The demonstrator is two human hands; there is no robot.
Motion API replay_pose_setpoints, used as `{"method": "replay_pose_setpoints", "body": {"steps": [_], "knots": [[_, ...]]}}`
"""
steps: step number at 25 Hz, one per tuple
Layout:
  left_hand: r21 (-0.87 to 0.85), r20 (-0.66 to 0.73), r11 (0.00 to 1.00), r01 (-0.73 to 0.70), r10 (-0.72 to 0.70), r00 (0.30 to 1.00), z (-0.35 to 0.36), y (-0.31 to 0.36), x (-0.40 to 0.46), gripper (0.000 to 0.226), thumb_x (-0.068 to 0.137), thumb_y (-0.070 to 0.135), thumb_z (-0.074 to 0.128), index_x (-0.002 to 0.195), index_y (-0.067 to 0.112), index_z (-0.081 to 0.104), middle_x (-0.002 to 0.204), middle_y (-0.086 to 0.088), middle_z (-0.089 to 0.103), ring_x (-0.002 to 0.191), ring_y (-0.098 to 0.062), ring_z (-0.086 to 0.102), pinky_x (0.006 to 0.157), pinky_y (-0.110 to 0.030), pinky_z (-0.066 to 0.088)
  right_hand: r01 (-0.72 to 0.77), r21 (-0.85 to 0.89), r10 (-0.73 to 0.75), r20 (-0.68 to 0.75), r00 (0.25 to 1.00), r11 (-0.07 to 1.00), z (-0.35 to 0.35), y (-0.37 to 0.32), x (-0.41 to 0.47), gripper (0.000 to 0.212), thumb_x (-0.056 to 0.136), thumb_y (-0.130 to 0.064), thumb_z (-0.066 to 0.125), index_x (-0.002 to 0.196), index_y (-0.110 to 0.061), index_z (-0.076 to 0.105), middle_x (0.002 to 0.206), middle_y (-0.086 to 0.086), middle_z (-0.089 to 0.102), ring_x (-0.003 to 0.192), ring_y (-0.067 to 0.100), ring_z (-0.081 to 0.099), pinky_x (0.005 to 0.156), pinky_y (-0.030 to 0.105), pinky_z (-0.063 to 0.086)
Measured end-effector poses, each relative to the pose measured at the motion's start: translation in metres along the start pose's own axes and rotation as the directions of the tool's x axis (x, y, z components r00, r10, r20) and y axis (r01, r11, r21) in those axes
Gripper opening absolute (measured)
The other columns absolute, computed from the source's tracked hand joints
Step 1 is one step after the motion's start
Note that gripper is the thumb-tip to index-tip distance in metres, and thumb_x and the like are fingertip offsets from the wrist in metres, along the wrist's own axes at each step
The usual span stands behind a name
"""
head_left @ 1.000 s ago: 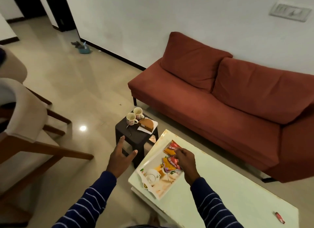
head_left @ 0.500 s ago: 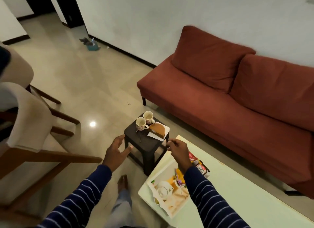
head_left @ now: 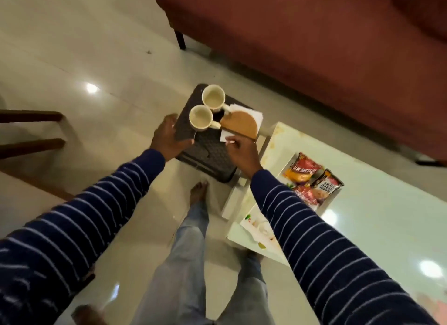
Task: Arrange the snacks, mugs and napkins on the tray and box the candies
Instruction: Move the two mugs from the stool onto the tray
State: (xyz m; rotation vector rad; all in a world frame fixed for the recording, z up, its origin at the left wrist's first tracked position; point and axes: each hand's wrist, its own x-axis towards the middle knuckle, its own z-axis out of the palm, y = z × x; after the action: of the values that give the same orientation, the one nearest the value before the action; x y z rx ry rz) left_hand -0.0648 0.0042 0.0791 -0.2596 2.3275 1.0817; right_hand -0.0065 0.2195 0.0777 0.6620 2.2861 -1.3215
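Note:
Two white mugs, one farther [head_left: 213, 97] and one nearer [head_left: 200, 118], stand on a small black stool [head_left: 210, 153]. Beside them is a half-round wooden napkin holder [head_left: 242, 125] on white napkins [head_left: 252, 114]. My left hand [head_left: 167, 136] rests open against the stool's left edge, just below the nearer mug. My right hand [head_left: 242, 151] pinches the near corner of the napkins. Several snack packets [head_left: 302, 171] lie on the printed tray [head_left: 251, 228], which sits on the white table [head_left: 375, 216] and is partly hidden by my right sleeve.
A red sofa [head_left: 314, 46] runs along the far side, close behind the stool and table. Wooden chair legs [head_left: 31, 116] stick in from the left. My bare foot [head_left: 198, 191] stands on the glossy floor between stool and table.
My view has tipped down and come closer to the stool. Both hands have reached forward: the left to the stool's edge by the mugs, the right from the tray to the napkins.

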Motion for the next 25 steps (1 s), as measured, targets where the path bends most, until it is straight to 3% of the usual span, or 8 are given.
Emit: {"method": "replay_pose_setpoints", "body": {"steps": [3,7,12,15,17,20,22,25], "knots": [[0.076,0.076,0.997,-0.03,0.024,0.997,0.018,-0.019,0.063,0.115,0.065,0.02,0.093,0.155,0.014,0.021,0.151,-0.015,0.043,0.135,-0.03,0.045,0.109,-0.045,0.043,0.007,-0.031,-0.007,-0.015,1.0,1.0,0.026,0.011,0.049,0.031,0.095,-0.012,0.056,0.124,-0.007,0.064,0.114,0.012,0.069,0.095,0.02,0.063,0.084,0.028,0.048],[0.185,0.122,0.96,-0.208,0.188,0.975,0.045,-0.044,0.119,0.124,0.058,0.023,0.096,0.156,0.01,0.021,0.157,-0.011,0.035,0.142,-0.029,0.037,0.113,-0.042,0.037,0.077,-0.129,-0.08,-0.02,0.997,0.989,0.052,0.025,0.097,0.032,0.095,-0.018,0.057,0.127,-0.012,0.062,0.115,0.008,0.069,0.098,0.02,0.065,0.088,0.033,0.053],[0.134,0.079,0.931,-0.339,0.331,0.94,0.071,-0.072,0.151,0.108,0.06,0.037,0.093,0.149,0.019,0.035,0.138,0.014,0.046,0.125,-0.005,0.046,0.098,-0.019,0.04,0.177,-0.078,-0.184,-0.1,0.978,0.981,0.083,0.043,0.129,0.02,0.096,-0.018,0.056,0.108,-0.014,0.071,0.1,0.003,0.074,0.089,0.016,0.065,0.076,0.025,0.047],[0.151,-0.022,0.897,-0.414,0.422,0.906,0.078,-0.075,0.155,0.089,0.063,0.043,0.091,0.137,0.021,0.047,0.134,0.006,0.055,0.123,-0.011,0.054,0.099,-0.026,0.047,0.178,-0.057,-0.184,-0.127,0.975,0.982,0.09,0.052,0.134,0.02,0.098,-0.015,0.053,0.096,-0.011,0.072,0.092,0.002,0.073,0.082,0.012,0.063,0.067,0.017,0.038],[0.191,-0.038,0.852,-0.487,0.503,0.864,0.082,-0.079,0.149,0.083,0.066,0.041,0.09,0.134,0.021,0.046,0.135,-0.007,0.055,0.124,-0.019,0.054,0.101,-0.033,0.047,0.199,-0.051,-0.204,-0.119,0.972,0.979,0.087,0.06,0.131,0.019,0.098,-0.014,0.054,0.093,-0.008,0.071,0.088,0.003,0.07,0.08,0.014,0.062,0.066,0.02,0.04],[0.166,-0.055,0.803,-0.573,0.587,0.807,0.085,-0.08,0.116,0.081,0.07,0.04,0.089,0.132,0.024,0.041,0.133,-0.013,0.054,0.124,-0.02,0.054,0.104,-0.034,0.046,0.289,-0.04,-0.291,-0.148,0.945,0.957,0.074,0.071,0.099,0.015,0.096,-0.015,0.057,0.095,-0.007,0.069,0.085,0.005,0.069,0.079,0.018,0.063,0.068,0.025,0.047],[0.143,-0.072,0.801,-0.581,0.594,0.801,0.092,-0.082,0.079,0.082,0.069,0.039,0.091,0.133,0.022,0.042,0.131,-0.006,0.054,0.124,-0.016,0.054,0.106,-0.035,0.045,0.317,-0.043,-0.32,-0.172,0.932,0.947,0.067,0.084,0.056,0.017,0.097,-0.017,0.057,0.105,-0.008,0.07,0.09,0.007,0.072,0.082,0.02,0.067,0.072,0.033,0.053],[0.085,0.005,0.832,-0.548,0.549,0.836,0.126,-0.082,-0.001,0.08,0.065,0.041,0.089,0.13,0.033,0.041,0.126,0.013,0.051,0.117,0.0,0.052,0.101,-0.02,0.042,0.263,-0.108,-0.278,-0.162,0.947,0.959,0.049,0.127,-0.03,0.023,0.099,-0.022,0.056,0.116,-0.012,0.069,0.089,0.006,0.073,0.079,0.019,0.067,0.068,0.028,0.05]]}}
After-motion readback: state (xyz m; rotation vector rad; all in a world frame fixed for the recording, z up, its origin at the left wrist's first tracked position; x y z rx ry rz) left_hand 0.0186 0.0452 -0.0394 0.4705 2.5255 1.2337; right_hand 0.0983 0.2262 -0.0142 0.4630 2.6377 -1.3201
